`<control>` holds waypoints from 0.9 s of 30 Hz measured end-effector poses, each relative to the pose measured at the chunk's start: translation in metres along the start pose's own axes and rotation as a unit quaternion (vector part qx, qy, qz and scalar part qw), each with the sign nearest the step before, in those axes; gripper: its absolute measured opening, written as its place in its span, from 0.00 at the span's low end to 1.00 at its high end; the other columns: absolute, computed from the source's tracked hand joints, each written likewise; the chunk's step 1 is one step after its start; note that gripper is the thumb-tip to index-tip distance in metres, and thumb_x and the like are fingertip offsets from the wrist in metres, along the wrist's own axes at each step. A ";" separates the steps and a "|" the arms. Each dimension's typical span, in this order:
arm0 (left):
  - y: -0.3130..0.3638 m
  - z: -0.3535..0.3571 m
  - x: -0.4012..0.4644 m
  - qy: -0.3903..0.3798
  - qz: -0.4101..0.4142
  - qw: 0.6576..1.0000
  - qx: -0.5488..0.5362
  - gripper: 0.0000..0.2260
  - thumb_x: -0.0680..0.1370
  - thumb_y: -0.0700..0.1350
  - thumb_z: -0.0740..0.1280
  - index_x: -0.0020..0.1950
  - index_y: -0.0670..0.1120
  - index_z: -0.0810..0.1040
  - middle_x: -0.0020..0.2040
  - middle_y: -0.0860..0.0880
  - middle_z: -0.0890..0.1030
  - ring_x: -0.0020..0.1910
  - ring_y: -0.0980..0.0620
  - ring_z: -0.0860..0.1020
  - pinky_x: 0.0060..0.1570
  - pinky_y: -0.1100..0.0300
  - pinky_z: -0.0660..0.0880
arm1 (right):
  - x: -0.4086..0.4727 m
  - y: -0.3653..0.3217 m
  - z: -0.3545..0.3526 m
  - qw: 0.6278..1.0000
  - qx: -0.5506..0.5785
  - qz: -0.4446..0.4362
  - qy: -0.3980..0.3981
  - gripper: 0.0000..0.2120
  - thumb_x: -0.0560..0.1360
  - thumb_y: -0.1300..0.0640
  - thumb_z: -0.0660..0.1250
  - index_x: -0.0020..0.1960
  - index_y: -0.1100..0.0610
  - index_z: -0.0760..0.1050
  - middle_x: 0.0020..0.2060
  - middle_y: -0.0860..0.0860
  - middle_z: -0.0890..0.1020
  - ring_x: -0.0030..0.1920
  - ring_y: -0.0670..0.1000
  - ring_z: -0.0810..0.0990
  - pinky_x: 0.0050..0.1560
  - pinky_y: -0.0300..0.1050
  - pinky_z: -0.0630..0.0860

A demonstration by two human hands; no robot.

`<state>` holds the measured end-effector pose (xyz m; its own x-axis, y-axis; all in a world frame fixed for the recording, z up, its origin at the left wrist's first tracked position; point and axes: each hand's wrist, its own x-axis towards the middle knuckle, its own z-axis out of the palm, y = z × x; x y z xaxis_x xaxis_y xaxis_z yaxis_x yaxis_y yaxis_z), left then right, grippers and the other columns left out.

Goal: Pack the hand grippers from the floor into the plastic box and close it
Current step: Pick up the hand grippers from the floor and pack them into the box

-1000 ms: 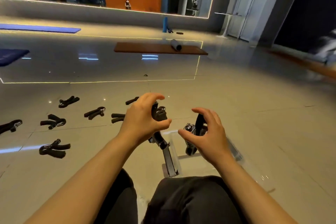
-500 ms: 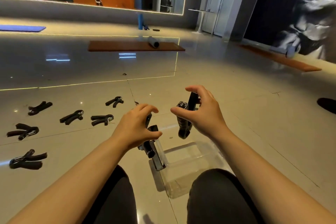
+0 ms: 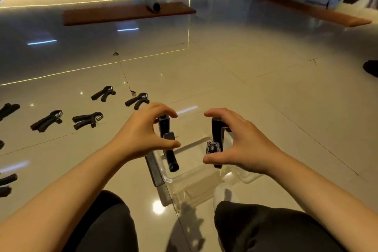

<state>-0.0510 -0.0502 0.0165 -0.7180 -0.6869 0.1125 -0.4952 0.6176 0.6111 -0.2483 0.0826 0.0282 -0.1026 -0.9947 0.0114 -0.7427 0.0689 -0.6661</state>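
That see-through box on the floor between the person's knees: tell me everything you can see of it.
The plastic box is clear, rectangular and open on top, with rounded corners and glossy walls. It sits upright on the tiled floor in front of the knees. A dark flat piece, maybe its lid, lies along its left side. Each hand holds a black hand gripper over it; whether they touch the box is unclear.

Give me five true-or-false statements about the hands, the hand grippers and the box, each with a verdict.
1. Each hand holds a black hand gripper. True: the left hand has one black hand gripper, the right hand another.
2. The clear plastic box is closed. False: it is open.
3. More black hand grippers lie on the glossy tiled floor to the left. True, for example one.
4. Both hands are over the brown mat. False: they are over the box.
5. The grippers are red. False: black.
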 end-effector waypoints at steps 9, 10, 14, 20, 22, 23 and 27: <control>-0.010 0.019 0.023 -0.002 -0.024 0.999 0.035 0.24 0.65 0.53 0.76 0.57 0.59 0.70 0.59 0.60 0.69 0.59 0.58 0.70 0.55 0.70 0.67 | 0.035 0.046 0.003 0.999 -0.009 -0.025 -0.035 0.41 0.62 0.46 0.78 0.69 0.38 0.60 0.65 0.34 0.65 0.64 0.38 0.65 0.63 0.38 0.66; -0.011 0.020 0.023 -0.001 -0.028 0.999 0.038 0.24 0.65 0.53 0.76 0.57 0.59 0.70 0.60 0.60 0.69 0.59 0.58 0.70 0.55 0.70 0.66 | 0.033 0.054 0.005 0.999 -0.010 -0.018 -0.045 0.42 0.62 0.46 0.78 0.69 0.39 0.59 0.63 0.34 0.65 0.63 0.39 0.65 0.62 0.38 0.66; -0.008 0.017 0.020 0.003 -0.037 0.999 0.033 0.25 0.64 0.52 0.76 0.58 0.57 0.71 0.60 0.60 0.68 0.60 0.58 0.69 0.57 0.67 0.67 | 0.028 0.074 0.005 0.997 -0.006 -0.008 -0.071 0.44 0.61 0.46 0.79 0.69 0.38 0.58 0.62 0.34 0.65 0.61 0.36 0.64 0.60 0.35 0.65; 0.018 0.015 0.001 0.047 -0.058 0.997 -0.001 0.26 0.62 0.55 0.74 0.58 0.58 0.72 0.58 0.61 0.69 0.60 0.60 0.69 0.58 0.68 0.66 | 0.035 0.076 -0.007 0.992 -0.051 -0.050 -0.104 0.43 0.62 0.47 0.79 0.70 0.40 0.59 0.64 0.34 0.64 0.60 0.36 0.63 0.61 0.35 0.64; 0.029 0.016 -0.011 0.068 -0.066 0.995 0.002 0.26 0.62 0.54 0.75 0.58 0.58 0.71 0.58 0.62 0.68 0.60 0.60 0.69 0.56 0.71 0.66 | 0.037 0.075 -0.009 0.988 -0.070 -0.073 -0.116 0.43 0.62 0.47 0.79 0.70 0.41 0.59 0.66 0.36 0.65 0.62 0.38 0.65 0.60 0.34 0.63; 0.033 0.017 -0.017 0.077 -0.070 0.995 0.005 0.26 0.62 0.54 0.75 0.58 0.58 0.71 0.58 0.62 0.69 0.60 0.60 0.69 0.56 0.71 0.66 | 0.039 0.073 -0.010 0.985 -0.081 -0.087 -0.124 0.43 0.62 0.47 0.79 0.70 0.41 0.59 0.67 0.38 0.66 0.63 0.39 0.65 0.60 0.34 0.62; 0.050 0.025 -0.045 0.103 -0.101 0.989 0.031 0.26 0.63 0.55 0.75 0.58 0.59 0.71 0.60 0.59 0.70 0.60 0.58 0.70 0.60 0.61 0.71 | 0.044 0.068 -0.020 0.971 -0.126 -0.136 -0.150 0.43 0.63 0.47 0.78 0.71 0.43 0.58 0.70 0.41 0.65 0.67 0.44 0.66 0.61 0.36 0.64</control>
<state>-0.0558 0.0209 0.0220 -0.4896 -0.8585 0.1528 -0.6522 0.4769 0.5893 -0.3163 0.0450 -0.0015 0.2890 -0.9539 -0.0807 -0.8572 -0.2203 -0.4654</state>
